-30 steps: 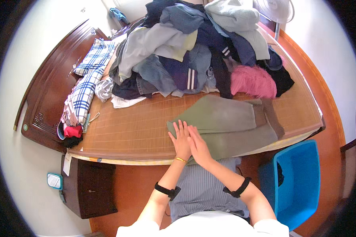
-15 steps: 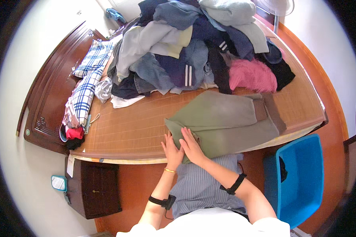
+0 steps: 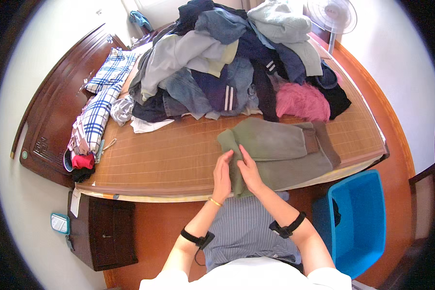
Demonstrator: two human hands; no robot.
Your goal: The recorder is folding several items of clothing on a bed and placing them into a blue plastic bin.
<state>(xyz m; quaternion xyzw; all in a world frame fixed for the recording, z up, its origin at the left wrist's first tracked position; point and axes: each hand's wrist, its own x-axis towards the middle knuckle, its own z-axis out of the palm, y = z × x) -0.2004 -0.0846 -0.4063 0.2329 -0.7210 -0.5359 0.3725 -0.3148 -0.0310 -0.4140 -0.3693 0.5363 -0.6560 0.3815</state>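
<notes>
Bed (image 3: 154,197) has brown matting (image 3: 164,157), blue tub (image 3: 360,227) beside it, my left hand (image 3: 222,178) and right hand (image 3: 250,175) half-open against olive garment (image 3: 287,166).

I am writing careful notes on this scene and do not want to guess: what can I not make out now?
All in the head view:
- Olive-green garment: its underside, hidden by its upper layers.
- The cloth directly beneath the right grip: covered by that grip.
- Clothes pile: lower items, buried under upper ones.
- Black item in the blue tub: partly behind the tub's left wall; kind unclear.
- Fan: top cut off by the upper edge.
</notes>
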